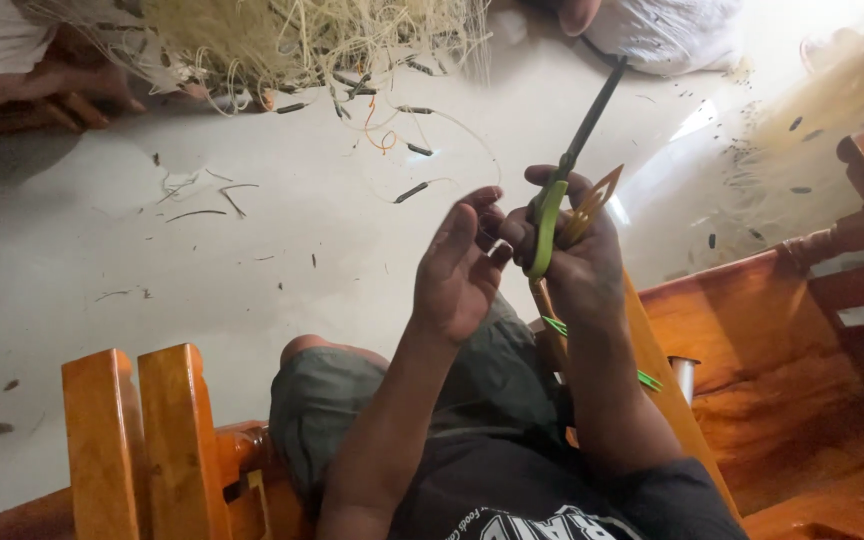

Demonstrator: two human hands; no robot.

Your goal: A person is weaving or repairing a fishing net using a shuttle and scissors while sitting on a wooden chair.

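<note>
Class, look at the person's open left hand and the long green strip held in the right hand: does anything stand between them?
Nothing visible does. The left hand is open right beside the right hand, which grips the long green strip; only a narrow gap of air separates them.

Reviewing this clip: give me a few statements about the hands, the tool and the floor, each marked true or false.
1. The right hand grips a green-handled tool. True.
2. The left hand rests flat on the floor. False: it is raised, palm open, beside the right hand.
3. A heap of pale fibre strands lies on the floor ahead. True.
4. The tool's dark blade points down at the person's lap. False: it points up and away.
5. Orange wooden furniture flanks the person. True.
</note>
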